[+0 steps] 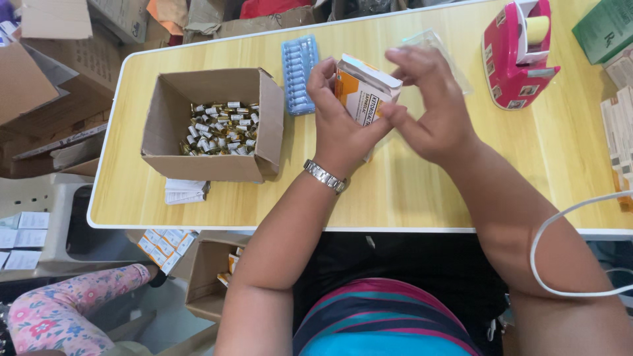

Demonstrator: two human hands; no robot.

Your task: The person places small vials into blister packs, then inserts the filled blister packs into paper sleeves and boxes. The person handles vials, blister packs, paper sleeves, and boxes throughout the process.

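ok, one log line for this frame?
left hand: holds small white-and-orange carton | right hand: at carton flap | brown cardboard box of vials: left | pink tape dispenser: right

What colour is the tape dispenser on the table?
The tape dispenser is bright pink, seen in the head view.

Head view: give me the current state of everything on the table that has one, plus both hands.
Small carton: held upright, top flap open.
Left hand: gripping the small carton.
Right hand: fingers at the carton's top.
Cardboard box: open, holds many small vials.
Blue tray: flat on the table.
Tape dispenser: upright, loaded with a roll.
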